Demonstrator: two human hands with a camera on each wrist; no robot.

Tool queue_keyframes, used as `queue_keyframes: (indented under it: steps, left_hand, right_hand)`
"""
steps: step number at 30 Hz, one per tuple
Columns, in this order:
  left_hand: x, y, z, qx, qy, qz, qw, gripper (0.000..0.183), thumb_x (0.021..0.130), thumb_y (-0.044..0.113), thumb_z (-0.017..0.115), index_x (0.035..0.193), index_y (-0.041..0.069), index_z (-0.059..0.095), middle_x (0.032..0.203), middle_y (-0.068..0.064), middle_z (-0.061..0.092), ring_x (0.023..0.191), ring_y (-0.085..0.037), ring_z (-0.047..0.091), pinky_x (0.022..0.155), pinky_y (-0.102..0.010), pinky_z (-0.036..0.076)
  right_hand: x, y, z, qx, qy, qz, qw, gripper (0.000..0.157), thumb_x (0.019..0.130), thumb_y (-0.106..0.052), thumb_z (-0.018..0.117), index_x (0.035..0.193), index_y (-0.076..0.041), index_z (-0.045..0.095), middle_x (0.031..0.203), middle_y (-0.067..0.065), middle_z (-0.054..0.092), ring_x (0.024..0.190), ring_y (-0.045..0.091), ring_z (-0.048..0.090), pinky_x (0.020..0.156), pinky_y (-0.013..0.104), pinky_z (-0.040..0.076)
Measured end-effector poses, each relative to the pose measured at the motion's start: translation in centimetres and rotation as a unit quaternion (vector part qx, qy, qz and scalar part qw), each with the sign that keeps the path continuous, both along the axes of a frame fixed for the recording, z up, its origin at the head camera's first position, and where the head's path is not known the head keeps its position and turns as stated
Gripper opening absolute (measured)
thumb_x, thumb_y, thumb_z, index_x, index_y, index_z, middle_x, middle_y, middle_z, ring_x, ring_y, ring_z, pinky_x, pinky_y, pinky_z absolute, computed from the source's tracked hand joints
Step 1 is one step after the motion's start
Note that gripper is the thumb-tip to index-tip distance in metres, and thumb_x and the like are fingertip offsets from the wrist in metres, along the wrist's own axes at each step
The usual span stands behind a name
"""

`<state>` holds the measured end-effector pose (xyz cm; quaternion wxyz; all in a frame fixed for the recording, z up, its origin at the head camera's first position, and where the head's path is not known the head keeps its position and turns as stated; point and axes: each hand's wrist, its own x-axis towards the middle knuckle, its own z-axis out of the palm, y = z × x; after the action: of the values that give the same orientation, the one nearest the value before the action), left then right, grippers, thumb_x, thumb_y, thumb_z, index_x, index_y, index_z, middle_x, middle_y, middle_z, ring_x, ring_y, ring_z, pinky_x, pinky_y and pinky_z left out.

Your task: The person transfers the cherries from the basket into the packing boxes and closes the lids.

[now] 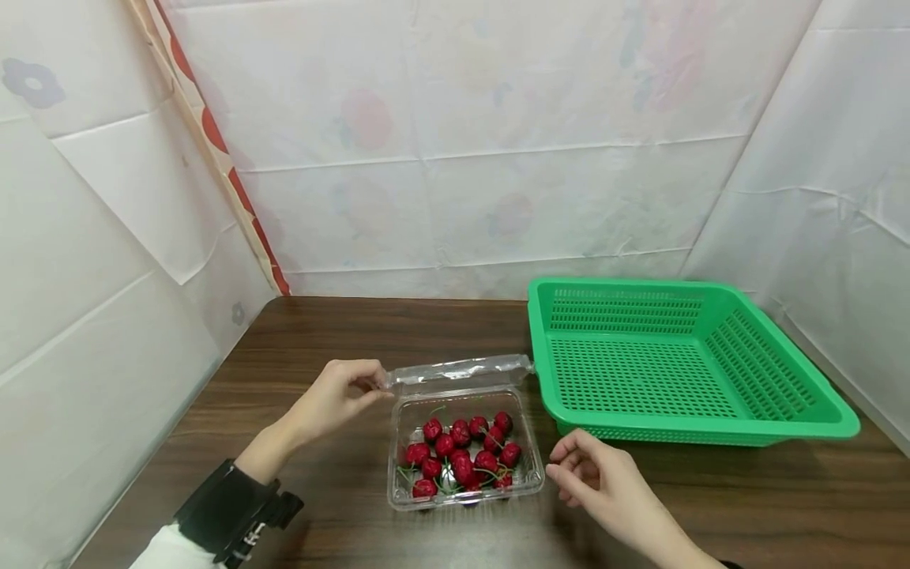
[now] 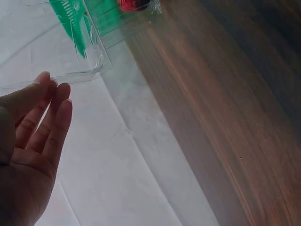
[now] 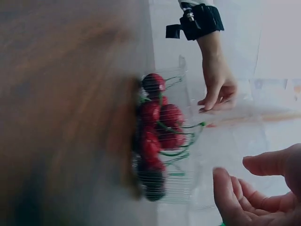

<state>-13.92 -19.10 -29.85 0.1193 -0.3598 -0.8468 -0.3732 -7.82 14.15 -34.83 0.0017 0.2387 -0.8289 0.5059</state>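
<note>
A clear plastic clamshell box (image 1: 465, 446) stands on the table with several dark red cherries (image 1: 460, 433) in it, green stems attached. Its transparent lid (image 1: 458, 371) is raised at the back, hinged up from the box. My left hand (image 1: 341, 399) pinches the lid's left edge between thumb and fingertips; the left wrist view shows the fingertips (image 2: 63, 89) right at the clear rim. To the right of the box, my right hand (image 1: 593, 482) hovers by its front corner, thumb and fingers loosely curved and apart, holding nothing.
A large green plastic basket (image 1: 775, 435) stands on the right, close to the lid's right end. White patterned sheeting (image 1: 462, 221) hangs behind and at both sides of the dark wooden table (image 1: 341, 332). A black band (image 1: 227, 506) wraps the left wrist.
</note>
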Motion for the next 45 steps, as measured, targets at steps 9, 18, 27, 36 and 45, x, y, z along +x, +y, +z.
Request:
queue_keyframes:
  steps: [9, 18, 27, 36, 45]
  left_hand:
    - [-1.1, -1.2, -3.0, 0.006, 0.050, -0.026, 0.9984, 0.032, 0.065, -0.021, 0.065, 0.073, 0.008, 0.055, 0.076, 0.000, 0.060, 0.067, -0.010, 0.057, 0.057, -0.025, 0.049]
    - [-0.8, -1.4, -3.6, -0.002, 0.068, -0.046, 0.9966, 0.033, 0.065, -0.019, 0.066, 0.078, 0.010, 0.056, 0.081, 0.001, 0.060, 0.072, -0.012, 0.058, 0.062, -0.024, 0.049]
    - [-0.5, -1.2, -3.9, -0.007, 0.096, -0.064, 0.9933, 0.034, 0.062, -0.019, 0.068, 0.076, 0.009, 0.055, 0.081, -0.001, 0.061, 0.074, -0.014, 0.059, 0.064, -0.022, 0.049]
    - [-0.1, -1.3, -4.0, -0.063, 0.103, -0.039, 0.9919, 0.032, 0.062, -0.016, 0.070, 0.077, 0.009, 0.057, 0.081, 0.004, 0.059, 0.075, -0.009, 0.058, 0.066, -0.019, 0.047]
    - [0.5, -0.9, -2.8, -0.150, 0.174, 0.023, 0.9730, 0.028, 0.068, -0.010, 0.068, 0.082, 0.011, 0.058, 0.080, 0.007, 0.056, 0.071, -0.006, 0.052, 0.061, -0.024, 0.046]
  right_hand:
    - [-0.5, -0.9, 3.1, 0.069, 0.316, -0.074, 0.944, 0.020, 0.076, -0.005, 0.068, 0.090, -0.015, 0.058, 0.079, -0.012, 0.052, 0.067, 0.002, 0.049, 0.056, 0.012, 0.040]
    - [-2.5, -2.3, 4.3, 0.112, 0.480, -0.078, 0.866, 0.032, 0.094, -0.027, 0.042, 0.093, -0.002, 0.061, 0.089, 0.006, 0.057, 0.081, 0.020, 0.055, 0.070, 0.028, 0.045]
    - [-3.2, -2.8, 3.4, 0.097, 0.524, -0.050, 0.844, 0.027, 0.094, -0.018, 0.042, 0.083, -0.003, 0.062, 0.084, 0.003, 0.059, 0.075, 0.018, 0.056, 0.065, 0.031, 0.044]
    - [-2.6, -2.9, 2.5, 0.086, 0.537, -0.015, 0.839, 0.026, 0.094, -0.014, 0.042, 0.077, -0.006, 0.060, 0.077, -0.001, 0.057, 0.069, 0.016, 0.055, 0.065, 0.029, 0.041]
    - [-1.8, -2.4, 1.2, 0.111, 0.524, 0.019, 0.844, 0.026, 0.095, -0.013, 0.040, 0.079, -0.008, 0.059, 0.077, -0.003, 0.055, 0.073, 0.012, 0.054, 0.071, 0.028, 0.039]
